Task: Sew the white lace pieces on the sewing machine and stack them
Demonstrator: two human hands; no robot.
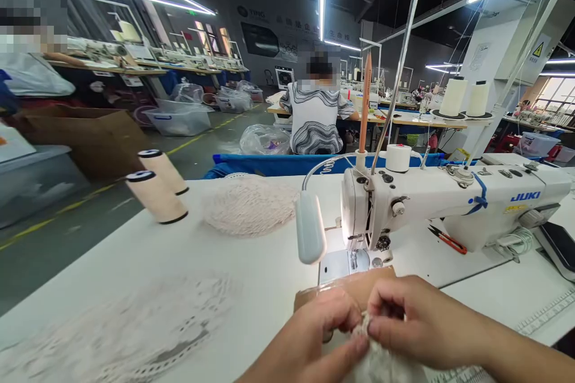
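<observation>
Off-white fabric [380, 366] sits toward the desk's [260, 287] near edge, pinched in the fingers of both left hand [314, 332] and right hand [420, 318]. Should either pinch slacken, its folds could slip apart. Beyond stands the sewing machine [417, 206]. A lace piece [251, 206] lies by the far edge; thread cones [157, 198] stand at the far-left corner, where a knock could topple them floorward.

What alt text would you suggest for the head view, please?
The bare left hand and bare right hand pinch pale lacy fabric near a white JUKI sewing machine. Pale lace pieces and two cream thread cones sit left on the white tabletop.
</observation>
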